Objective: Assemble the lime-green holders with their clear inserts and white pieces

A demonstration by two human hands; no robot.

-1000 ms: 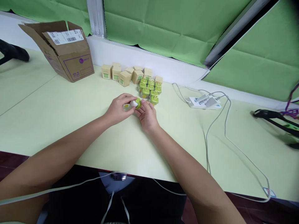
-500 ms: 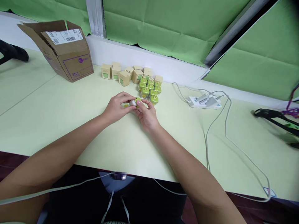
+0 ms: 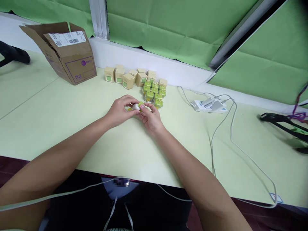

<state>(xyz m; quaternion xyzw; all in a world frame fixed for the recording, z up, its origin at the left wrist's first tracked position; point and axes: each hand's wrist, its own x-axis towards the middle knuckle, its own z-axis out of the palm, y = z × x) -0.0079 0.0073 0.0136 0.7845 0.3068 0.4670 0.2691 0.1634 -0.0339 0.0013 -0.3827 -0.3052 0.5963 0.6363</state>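
Both hands meet over the pale green table (image 3: 72, 122) on one small white and green gadget (image 3: 137, 106). My left hand (image 3: 120, 110) pinches its left side with curled fingers. My right hand (image 3: 150, 118) grips its green right end from below. A small yellow-green piece (image 3: 129, 109) lies on the table just under my left fingers. Right behind the hands stands a cluster of several green gadgets (image 3: 155, 91), and behind those a row of several small kraft boxes (image 3: 128, 78).
An open cardboard shipping box (image 3: 66, 53) lies tipped at the back left. A white power strip (image 3: 210, 105) with grey cables (image 3: 231, 134) sits to the right. A black device (image 3: 284, 123) rests at the far right edge. Green cloth covers the wall behind.
The gadget has turned slightly between the fingers, with less of its green end showing. Both hands stay in the same spot.
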